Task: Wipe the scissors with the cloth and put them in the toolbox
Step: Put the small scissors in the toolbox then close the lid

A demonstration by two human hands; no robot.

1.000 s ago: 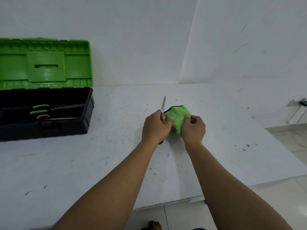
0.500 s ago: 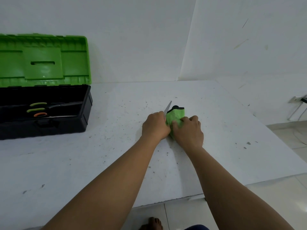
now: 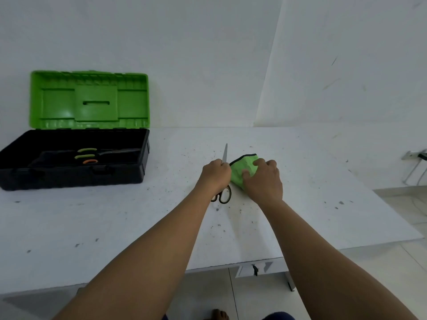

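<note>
My left hand (image 3: 216, 175) is closed around the middle of a pair of scissors (image 3: 225, 152); the steel blade points away from me above the fist and the black handle loops (image 3: 223, 195) stick out below it. My right hand (image 3: 263, 179) presses down on a bunched green cloth (image 3: 241, 168) with a dark hem, right beside the scissors on the white table (image 3: 115, 215). The toolbox (image 3: 74, 172), black with a raised green lid (image 3: 89, 100), stands open at the far left and holds scissors with green and orange handles (image 3: 86, 155).
The table's front edge runs across the bottom, with tiled floor and my bare foot (image 3: 219, 315) beneath. White walls meet in a corner behind the table. A wall socket with cables (image 3: 416, 158) is at the right edge.
The cloth has come off the blade and now lies to the right under my right hand. The scissors' handle loops have come into sight below my left fist. The camera view has tilted upward.
</note>
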